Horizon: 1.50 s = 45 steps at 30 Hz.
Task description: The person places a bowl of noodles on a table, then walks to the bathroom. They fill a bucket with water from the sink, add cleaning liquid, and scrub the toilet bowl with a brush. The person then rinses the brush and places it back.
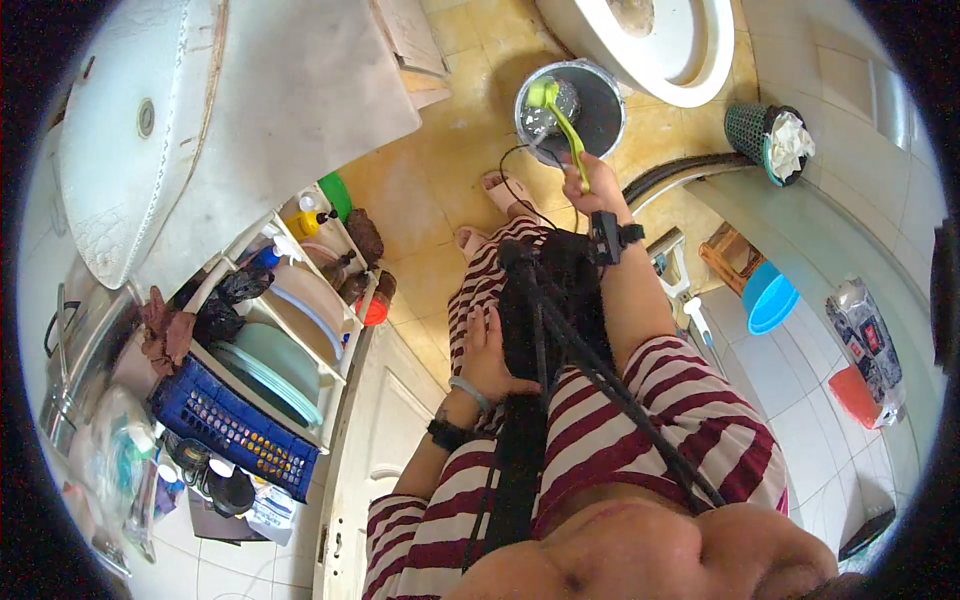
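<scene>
My right hand (594, 188) is wrapped round the handle of a lime-green long-handled brush (570, 132). The brush head reaches into a dark grey bucket (606, 122) on the yellowish tiled floor; whitish suds or liquid show inside, and the bristles cannot be made out clearly. A thin dark cord hangs in front of the bucket. Against my striped clothing lies my left hand (490, 358), its fingers spread beside a black strap, holding nothing.
Beyond the bucket stands a white toilet bowl (722, 60). A green mesh wastebasket (745, 132) with crumpled paper is at right, past a curved floor track (665, 180). At left are a white sink (125, 200) and a shelf with basins, bottles and a blue basket (215, 415).
</scene>
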### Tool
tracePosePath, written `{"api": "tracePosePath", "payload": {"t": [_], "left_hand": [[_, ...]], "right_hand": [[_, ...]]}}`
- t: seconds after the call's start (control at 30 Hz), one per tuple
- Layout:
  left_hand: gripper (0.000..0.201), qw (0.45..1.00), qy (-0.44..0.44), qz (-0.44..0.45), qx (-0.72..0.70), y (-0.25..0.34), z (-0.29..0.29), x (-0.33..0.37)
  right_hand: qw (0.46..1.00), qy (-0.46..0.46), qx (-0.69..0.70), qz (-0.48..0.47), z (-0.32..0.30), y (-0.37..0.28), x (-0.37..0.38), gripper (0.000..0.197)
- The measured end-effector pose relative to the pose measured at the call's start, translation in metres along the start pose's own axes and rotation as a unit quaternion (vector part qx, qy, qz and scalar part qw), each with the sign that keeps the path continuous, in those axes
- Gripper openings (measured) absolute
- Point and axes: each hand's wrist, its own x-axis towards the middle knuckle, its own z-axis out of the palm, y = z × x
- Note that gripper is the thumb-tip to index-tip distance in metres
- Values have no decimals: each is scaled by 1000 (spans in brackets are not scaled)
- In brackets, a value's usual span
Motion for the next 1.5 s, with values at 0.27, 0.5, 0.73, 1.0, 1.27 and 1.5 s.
{"api": "tracePosePath", "payload": {"t": [0.27,0.5,0.73,1.0,1.27,1.5], "left_hand": [[127,997,-64,-43,7,23,-21,-2],[129,998,-57,-30,10,22,-22,-5],[131,996,-73,-48,29,14,-15,-12],[129,996,-66,-49,30,14,-22,-15],[128,995,-78,-54,28,8,-16,-14],[126,995,-58,-76,23,-30,8,-4]], "right_hand": [[695,155,-647,-273,-46,0,-43,31],[520,209,-724,-402,-20,-11,-46,29],[490,263,-753,-352,-33,-7,-56,37],[524,283,-722,-352,-61,14,-64,37],[520,243,-794,-199,-80,7,-9,29],[367,234,-876,-206,-39,-27,107,38]]}}
